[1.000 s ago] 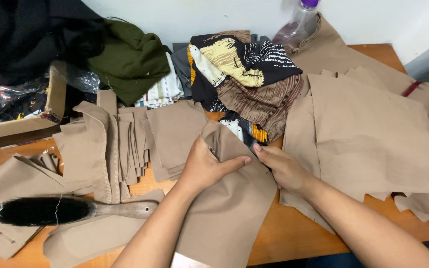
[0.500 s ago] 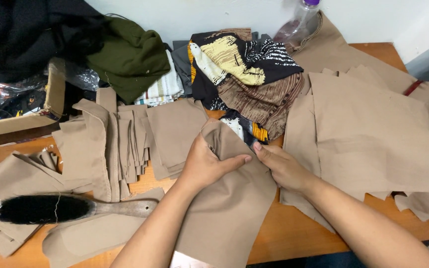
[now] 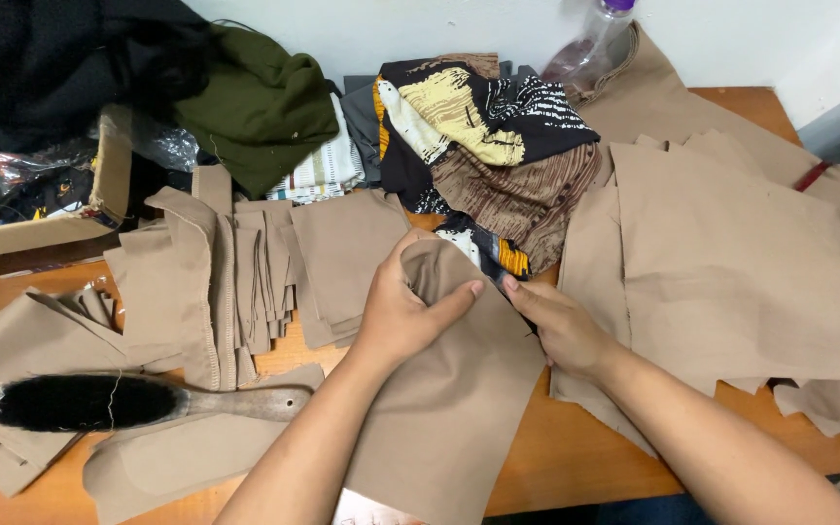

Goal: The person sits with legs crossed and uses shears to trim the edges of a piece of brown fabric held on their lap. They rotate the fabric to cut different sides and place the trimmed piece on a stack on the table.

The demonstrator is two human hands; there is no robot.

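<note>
tailoring workshop: cut fabric pieces (image 3: 741, 243)
</note>
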